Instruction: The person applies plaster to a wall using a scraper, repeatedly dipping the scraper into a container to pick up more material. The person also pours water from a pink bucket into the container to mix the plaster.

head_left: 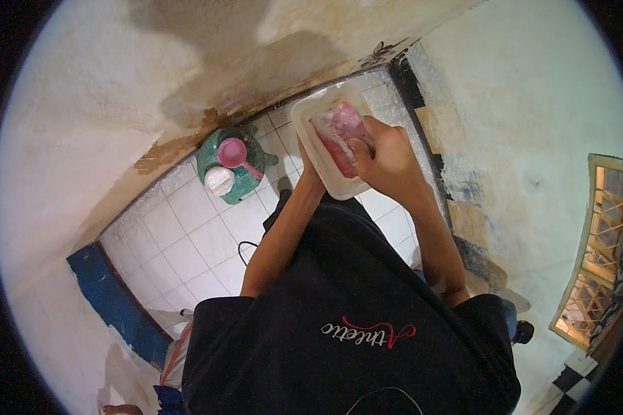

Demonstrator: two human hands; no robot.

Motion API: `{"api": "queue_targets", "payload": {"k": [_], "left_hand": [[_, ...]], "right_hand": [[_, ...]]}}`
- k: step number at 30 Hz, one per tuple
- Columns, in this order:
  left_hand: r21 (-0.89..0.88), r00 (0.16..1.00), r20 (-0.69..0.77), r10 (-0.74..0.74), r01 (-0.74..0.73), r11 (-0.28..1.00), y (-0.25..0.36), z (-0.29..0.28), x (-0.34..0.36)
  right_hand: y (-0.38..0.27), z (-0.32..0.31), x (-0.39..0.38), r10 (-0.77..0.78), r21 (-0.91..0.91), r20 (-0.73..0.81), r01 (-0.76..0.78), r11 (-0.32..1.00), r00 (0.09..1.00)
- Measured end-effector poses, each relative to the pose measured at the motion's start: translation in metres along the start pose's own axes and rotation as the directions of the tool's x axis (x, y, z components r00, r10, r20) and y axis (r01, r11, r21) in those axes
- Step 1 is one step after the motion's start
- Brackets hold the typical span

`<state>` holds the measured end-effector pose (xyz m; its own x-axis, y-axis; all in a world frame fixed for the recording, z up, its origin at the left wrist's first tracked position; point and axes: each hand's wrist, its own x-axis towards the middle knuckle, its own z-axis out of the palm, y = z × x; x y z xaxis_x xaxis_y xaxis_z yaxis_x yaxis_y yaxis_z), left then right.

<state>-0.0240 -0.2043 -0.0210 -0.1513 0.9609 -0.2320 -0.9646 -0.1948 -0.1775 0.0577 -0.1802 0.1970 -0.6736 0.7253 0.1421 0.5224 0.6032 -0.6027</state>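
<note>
Work in tub: looks like wiping or mixing at the contents, my read; R hand's pink piece is inside w/ its edge near the white stuff.
Tub: rectangular translucent-white plastic tub [345, 189], rounded corners, smooth walls, thick rim; held up in front of the body, tilted so the inside shows.
L hand: left hand [312, 170] cupped round tub's L side, supporting it; fingertips hidden, can't tell how far they reach under.
R hand: right hand [393, 160] over tub's R rim, thumb & fingers pinched narrow on the pink piece.
Pink piece: flat pale-pink piece [351, 123], in tub's upper R part; soft or stiff, can't tell.
Contents: red-and-white mass [338, 153] on tub floor, patchy, looks pasty or powdery.
Next move: prob. calls for steady L support, tub level, & light R pressure so nothing spills over the rim.
Stool: green plastic stool [237, 194], L of tub & lower, glossy, curved edges.
On stool: pink round-bowled plastic dipper w/ handle [232, 152]; beside it a white round container [219, 181], approx. disc-shaped from above.
Floor: white square tiles [187, 238], below tub, thin dark joints.
Wall: cream plastered wall [69, 138], L of tub, rough, stained brown low down.
</note>
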Motion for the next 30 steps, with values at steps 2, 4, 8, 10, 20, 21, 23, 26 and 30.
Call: {"api": "queue_targets", "payload": {"k": [2,4,8,10,20,21,23,26,30], "left_hand": [[0.116,0.999,0.038,0.009,-0.013,0.993,-0.006,0.013,-0.009],[0.15,1.0,0.011,0.024,-0.025,0.988,-0.005,0.023,-0.013],[0.149,1.0,0.022,-0.012,0.009,0.989,-0.004,0.03,-0.017],[0.178,1.0,-0.01,-0.011,0.012,0.984,-0.007,0.023,-0.017],[0.306,0.985,-0.171,-0.024,0.076,0.949,-0.004,-0.003,-0.013],[0.314,0.986,-0.166,-0.027,0.079,0.946,-0.001,0.001,-0.013],[0.336,0.992,-0.123,-0.033,0.073,0.939,0.005,0.01,-0.012],[0.513,0.971,-0.233,0.054,0.075,0.855,0.002,0.043,-0.02],[0.568,0.986,-0.165,-0.017,0.11,0.815,0.005,0.06,-0.023]], "right_hand": [[-0.003,-0.008,0.0,0.099,0.003,0.034,-0.099,0.995,0.994],[-0.002,-0.007,0.0,0.151,-0.056,0.046,-0.148,0.987,0.987],[0.014,0.006,-0.005,0.105,-0.049,0.006,-0.105,0.993,0.994],[0.019,0.011,-0.01,0.197,-0.041,0.055,-0.195,0.98,0.979],[0.053,0.026,-0.025,0.216,0.125,0.044,-0.219,0.968,0.975],[0.058,0.028,-0.025,0.265,0.241,0.087,-0.278,0.93,0.96],[0.065,0.027,-0.023,0.304,0.356,0.13,-0.33,0.874,0.944],[0.074,0.027,-0.025,0.353,0.382,0.23,-0.418,0.824,0.907],[0.095,0.04,-0.032,0.375,0.6,0.269,-0.459,0.655,0.887]]}}
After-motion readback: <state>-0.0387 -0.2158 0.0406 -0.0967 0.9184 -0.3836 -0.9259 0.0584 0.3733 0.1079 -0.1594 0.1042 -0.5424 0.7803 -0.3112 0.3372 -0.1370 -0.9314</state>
